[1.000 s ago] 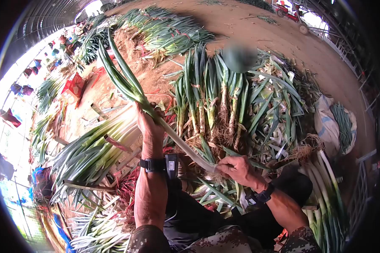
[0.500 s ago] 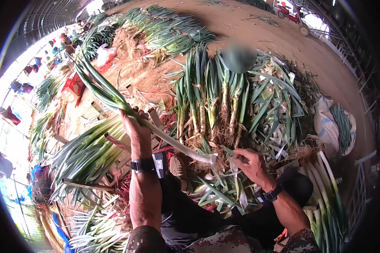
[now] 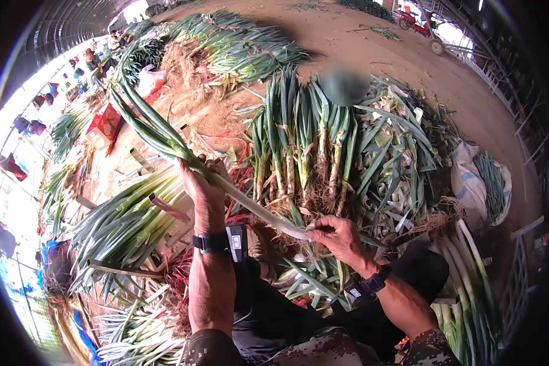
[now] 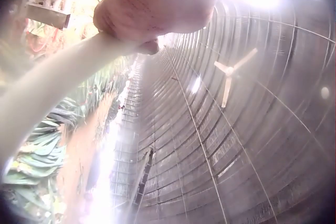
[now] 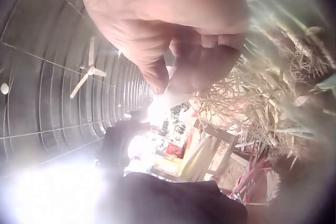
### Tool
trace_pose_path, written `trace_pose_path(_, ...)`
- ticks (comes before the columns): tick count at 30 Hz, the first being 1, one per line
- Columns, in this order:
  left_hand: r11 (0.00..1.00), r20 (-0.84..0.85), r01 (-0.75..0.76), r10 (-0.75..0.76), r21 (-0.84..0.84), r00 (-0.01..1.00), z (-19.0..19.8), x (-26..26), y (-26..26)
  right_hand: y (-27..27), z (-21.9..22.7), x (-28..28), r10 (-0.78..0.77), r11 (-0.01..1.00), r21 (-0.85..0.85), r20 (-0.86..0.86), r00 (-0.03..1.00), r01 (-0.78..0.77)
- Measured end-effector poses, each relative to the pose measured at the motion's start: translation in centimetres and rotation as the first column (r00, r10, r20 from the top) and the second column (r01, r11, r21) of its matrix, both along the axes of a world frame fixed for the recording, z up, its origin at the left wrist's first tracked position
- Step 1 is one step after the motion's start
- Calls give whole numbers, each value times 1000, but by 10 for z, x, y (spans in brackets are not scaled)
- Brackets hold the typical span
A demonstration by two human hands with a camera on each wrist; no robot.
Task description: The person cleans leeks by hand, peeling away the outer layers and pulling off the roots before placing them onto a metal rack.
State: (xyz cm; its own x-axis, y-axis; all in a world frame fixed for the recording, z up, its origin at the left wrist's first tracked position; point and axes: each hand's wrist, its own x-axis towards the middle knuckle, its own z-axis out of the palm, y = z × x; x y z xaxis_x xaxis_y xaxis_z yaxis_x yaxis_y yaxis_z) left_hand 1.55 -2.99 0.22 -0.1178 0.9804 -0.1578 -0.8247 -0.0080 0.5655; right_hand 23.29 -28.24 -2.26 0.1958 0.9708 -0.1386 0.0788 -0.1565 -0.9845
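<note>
My left hand (image 3: 204, 183) grips a long green onion (image 3: 259, 210) where its white stalk turns into green leaves. The leaves slant up to the far left, while the white stalk runs down towards the right hand. At the stalk's lower end, my right hand (image 3: 341, 241) pinches with thumb and fingers. In the left wrist view the pale stalk (image 4: 58, 79) passes under the curled left hand (image 4: 157, 3). The right wrist view has the right thumb and fingers (image 5: 202, 69) close together around the pale stalk end, which they mostly hide.
Untrimmed green onions (image 3: 305, 134) with roots lie ahead, beside a heap of stripped leaves (image 3: 402, 152). Cleaned onions (image 3: 140, 210) rest on a wooden frame at left; more onions (image 3: 470, 280) lie at right. A white sack (image 3: 470, 177) stands beyond, and a red box (image 3: 104, 125) far left.
My left hand and the green onion have shifted left. The right hand came away from the stalk's end, leaving it bare and white, then moved back left onto it.
</note>
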Motion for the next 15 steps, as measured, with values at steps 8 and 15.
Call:
trace_pose_path(8, 985, 28, 96, -101, 142, 995, -3, -9, 5, -14, -23, 19, -213, 975, 32, -142, 967, 220)
trace_pose_path(15, 966, 110, 191, -212, 177, 971, 5, -1, -11, -16, -53, 50, -411, 907, -54, 97, 906, 418)
